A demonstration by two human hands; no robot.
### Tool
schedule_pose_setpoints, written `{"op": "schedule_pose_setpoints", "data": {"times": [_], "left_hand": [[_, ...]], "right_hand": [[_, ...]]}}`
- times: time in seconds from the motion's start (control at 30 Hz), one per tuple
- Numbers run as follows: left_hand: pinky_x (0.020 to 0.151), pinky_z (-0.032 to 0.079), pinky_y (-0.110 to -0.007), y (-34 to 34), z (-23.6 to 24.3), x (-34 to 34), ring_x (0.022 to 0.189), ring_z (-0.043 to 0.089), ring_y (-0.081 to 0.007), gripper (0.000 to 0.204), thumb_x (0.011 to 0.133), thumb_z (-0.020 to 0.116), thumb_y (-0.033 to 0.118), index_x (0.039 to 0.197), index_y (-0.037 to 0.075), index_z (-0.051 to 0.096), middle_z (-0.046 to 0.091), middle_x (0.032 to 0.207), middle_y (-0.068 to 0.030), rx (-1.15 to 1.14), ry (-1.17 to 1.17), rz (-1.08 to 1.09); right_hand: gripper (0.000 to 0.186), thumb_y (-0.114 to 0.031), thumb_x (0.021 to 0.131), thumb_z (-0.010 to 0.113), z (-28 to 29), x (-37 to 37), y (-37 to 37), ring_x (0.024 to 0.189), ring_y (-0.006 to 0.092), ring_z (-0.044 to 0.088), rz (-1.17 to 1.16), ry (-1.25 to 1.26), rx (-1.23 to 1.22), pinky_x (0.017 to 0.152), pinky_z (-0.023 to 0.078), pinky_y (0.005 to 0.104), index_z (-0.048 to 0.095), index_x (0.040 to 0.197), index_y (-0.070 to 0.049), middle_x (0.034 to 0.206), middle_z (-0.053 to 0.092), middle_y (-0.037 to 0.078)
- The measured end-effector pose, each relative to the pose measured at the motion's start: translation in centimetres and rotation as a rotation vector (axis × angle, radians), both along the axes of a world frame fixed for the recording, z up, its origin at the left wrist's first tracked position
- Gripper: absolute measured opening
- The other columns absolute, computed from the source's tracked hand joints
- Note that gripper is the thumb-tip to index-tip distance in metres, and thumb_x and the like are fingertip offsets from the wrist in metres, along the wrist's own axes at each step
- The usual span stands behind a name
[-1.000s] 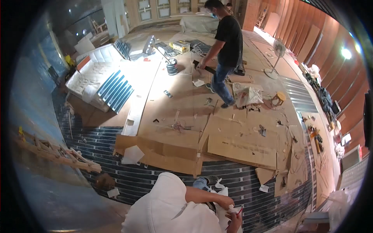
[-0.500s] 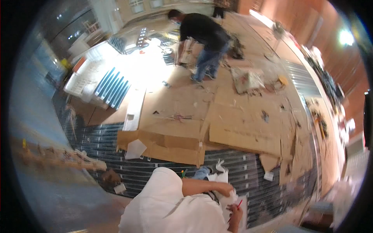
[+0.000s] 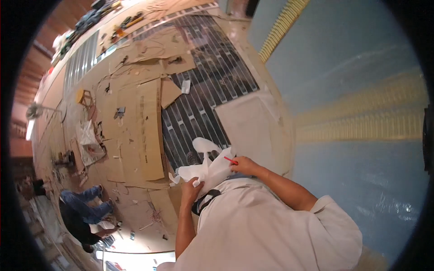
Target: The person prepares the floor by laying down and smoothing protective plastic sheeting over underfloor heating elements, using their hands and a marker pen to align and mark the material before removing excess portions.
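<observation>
My left hand (image 3: 191, 188) is closed on the near left edge of a thin, crumpled white sheet (image 3: 206, 170), its curled pieces sticking out to the left. In my right hand (image 3: 244, 165) is a slim red tool (image 3: 230, 160), a pen or a cutter; I cannot tell which. Its tip points left over the sheet's right part. The sheet hangs in front of my waist and partly covers a dark shoe (image 3: 193, 158). A rounded white piece (image 3: 205, 144) shows just beyond it.
Dark striped film (image 3: 205, 67) covers the floor ahead, with a pale sheet (image 3: 248, 128) lying over its right side. Cardboard (image 3: 151, 131) spreads to the left. A blue wall (image 3: 343, 171) stands at right. A co-worker (image 3: 81, 214) bends down at lower left, and a small yellow stool (image 3: 83, 97) stands beyond.
My view has swung far to the right: the blue wall is now at right and the co-worker at lower left. Both hands keep hold of the white sheet and the red tool.
</observation>
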State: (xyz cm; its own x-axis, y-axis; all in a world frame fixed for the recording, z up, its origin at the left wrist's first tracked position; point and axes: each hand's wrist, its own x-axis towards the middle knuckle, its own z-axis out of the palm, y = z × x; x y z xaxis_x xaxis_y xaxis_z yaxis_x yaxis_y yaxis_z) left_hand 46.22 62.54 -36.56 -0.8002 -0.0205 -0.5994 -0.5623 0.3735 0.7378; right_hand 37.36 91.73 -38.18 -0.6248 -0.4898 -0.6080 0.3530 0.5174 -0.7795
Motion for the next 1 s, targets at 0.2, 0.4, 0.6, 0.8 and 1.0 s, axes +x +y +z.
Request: {"op": "schedule_pose_setpoints", "data": {"times": [0.2,0.4,0.6,0.8,1.0], "left_hand": [[0.077,0.047,-0.038,2.1,3.1,-1.8,0.089,0.063,-0.0348,0.040,0.079,0.065,0.032,0.108,0.005,0.062,0.064,0.094,-0.0236,-0.182,-0.028,-0.405],[0.074,0.048,-0.040,4.9,3.8,-4.2,0.083,0.064,-0.0358,0.041,0.079,0.066,0.035,0.107,0.006,0.063,0.065,0.086,-0.0228,-0.270,0.077,-0.556],[0.071,0.048,-0.041,3.0,4.9,-5.2,0.081,0.064,-0.0344,0.039,0.080,0.064,0.036,0.102,0.004,0.064,0.065,0.084,-0.0218,-0.499,0.111,-0.513],[0.069,0.047,-0.042,-9.7,-2.5,0.6,0.073,0.059,-0.0351,0.040,0.085,0.057,0.037,0.094,-0.002,0.062,0.061,0.082,-0.0244,-0.714,0.057,0.290],[0.087,0.047,-0.041,-14.3,-8.8,13.7,0.102,0.059,-0.0322,0.058,0.072,0.069,0.044,0.117,0.010,0.059,0.061,0.111,-0.0168,-0.565,-0.416,-0.832]], "right_hand": [[0.021,-0.021,0.079,0.061,-0.9,5.2,2.6,0.067,0.0173,0.062,-0.216,0.074,0.134,0.067,0.049,0.0298,0.064,0.087,-0.002,0.073,0.065,0.008],[0.020,-0.020,0.079,0.059,-3.4,8.2,6.1,0.064,0.0150,0.061,-0.435,0.084,0.141,0.062,0.049,0.0292,0.062,0.086,-0.002,0.073,0.064,0.008],[0.014,-0.014,0.080,0.056,-9.1,13.9,12.7,0.060,0.0155,0.061,-0.916,-0.127,0.052,0.058,0.050,0.0279,0.060,0.083,-0.001,0.072,0.064,0.008],[0.011,-0.008,0.078,0.054,-13.2,25.4,19.9,0.057,0.0249,0.064,-1.282,-0.439,0.314,0.050,0.053,0.0357,0.055,0.081,0.002,0.070,0.062,0.015],[0.020,-0.016,0.085,0.049,-13.1,27.2,21.0,0.058,0.0279,0.066,-1.233,-0.515,0.341,0.040,0.046,0.0360,0.052,0.091,0.003,0.076,0.065,0.019]]}}
